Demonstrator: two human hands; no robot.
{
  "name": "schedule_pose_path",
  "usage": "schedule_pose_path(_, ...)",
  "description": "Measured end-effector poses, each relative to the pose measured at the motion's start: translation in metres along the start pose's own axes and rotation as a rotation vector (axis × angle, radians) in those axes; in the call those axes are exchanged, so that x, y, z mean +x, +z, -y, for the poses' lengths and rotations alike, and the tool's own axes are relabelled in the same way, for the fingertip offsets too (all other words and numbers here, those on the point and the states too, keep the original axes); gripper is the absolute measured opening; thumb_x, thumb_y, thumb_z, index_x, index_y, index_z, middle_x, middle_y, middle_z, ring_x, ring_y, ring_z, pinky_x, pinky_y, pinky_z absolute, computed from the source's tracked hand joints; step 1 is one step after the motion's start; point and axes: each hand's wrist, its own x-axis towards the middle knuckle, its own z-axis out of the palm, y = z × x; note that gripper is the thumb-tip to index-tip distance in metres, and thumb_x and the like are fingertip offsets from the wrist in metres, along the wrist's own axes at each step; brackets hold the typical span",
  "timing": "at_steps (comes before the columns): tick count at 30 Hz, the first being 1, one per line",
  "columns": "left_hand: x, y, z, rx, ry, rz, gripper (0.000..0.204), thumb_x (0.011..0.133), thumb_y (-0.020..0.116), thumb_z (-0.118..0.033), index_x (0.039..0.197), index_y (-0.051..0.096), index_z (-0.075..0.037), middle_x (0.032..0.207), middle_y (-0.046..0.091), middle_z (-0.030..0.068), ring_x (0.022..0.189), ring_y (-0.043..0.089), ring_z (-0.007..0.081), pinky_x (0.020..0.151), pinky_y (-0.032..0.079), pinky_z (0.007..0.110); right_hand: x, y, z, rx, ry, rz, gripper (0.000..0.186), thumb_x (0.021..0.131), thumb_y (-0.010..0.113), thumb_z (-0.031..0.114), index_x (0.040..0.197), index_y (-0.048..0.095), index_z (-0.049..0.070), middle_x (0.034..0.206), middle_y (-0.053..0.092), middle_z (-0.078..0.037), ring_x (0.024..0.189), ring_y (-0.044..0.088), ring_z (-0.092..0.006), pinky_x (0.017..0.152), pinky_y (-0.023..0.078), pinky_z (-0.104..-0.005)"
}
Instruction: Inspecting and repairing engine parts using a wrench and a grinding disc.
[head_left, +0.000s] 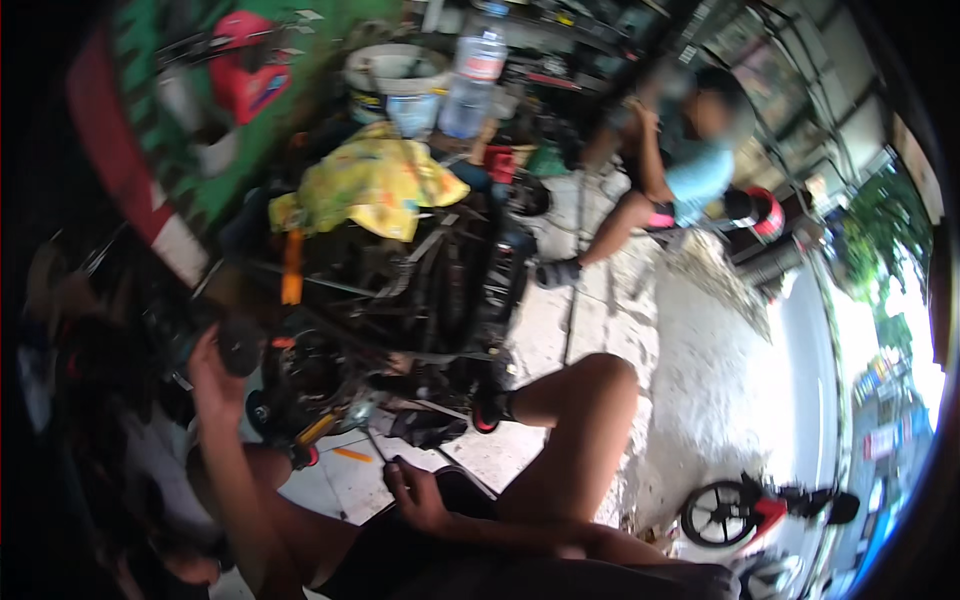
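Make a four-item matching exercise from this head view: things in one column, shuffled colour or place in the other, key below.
Things
1. Cloth
2. Bottle
3. Round part
4. Motorbike

Colour or place
A. Red and black, at the picture's lower right
B. In the left grip
C. Mostly yellow, patterned
D. Clear, upright beside the bucket

Pairs: 1-C, 2-D, 3-B, 4-A
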Motion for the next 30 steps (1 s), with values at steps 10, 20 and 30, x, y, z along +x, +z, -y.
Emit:
schedule_pose_path(10, 0.030, 0.013, 0.013, 0.071, -0.065, -0.124, 0.038, 0.092, 0.049, -0.028, 0.123, 0.054, -0.006, 0.123, 0.057, 0.0071, 0.112, 0.054, 0.0212, 0.094, 0.045, 0.037, 0.041, 0.007, 0.016, -0.020, -0.170, -0.062, 0.030, 0.099, 0.039, 0.023, 0.091, 0.049, -0.004, 0.065, 0.050, -0.019, 0.059, 0.048, -0.0306, 0.059, 0.040, -0.0398)
schedule_pose_path(20, 0.009, 0.034, 0.007, 0.224, -0.026, -0.240, 0.041, 0.093, 0.048, -0.030, 0.128, 0.051, -0.010, 0.126, 0.054, 0.0069, 0.117, 0.050, 0.0217, 0.097, 0.041, 0.038, 0.002, 0.005, -0.004, 0.045, -0.125, -0.130, 0.029, 0.100, 0.037, 0.023, 0.091, 0.049, -0.002, 0.065, 0.049, -0.018, 0.060, 0.050, -0.0298, 0.059, 0.040, -0.0397)
schedule_pose_path(30, 0.047, 0.011, 0.023, 0.157, -0.052, -0.170, 0.040, 0.093, 0.047, -0.030, 0.127, 0.052, -0.009, 0.125, 0.056, 0.0067, 0.114, 0.053, 0.0208, 0.092, 0.045, 0.034, 0.019, 0.000, -0.005, -0.108, -0.172, -0.132, 0.028, 0.097, 0.041, 0.023, 0.093, 0.053, -0.002, 0.066, 0.056, -0.020, 0.065, 0.058, -0.0375, 0.060, 0.044, -0.0429)
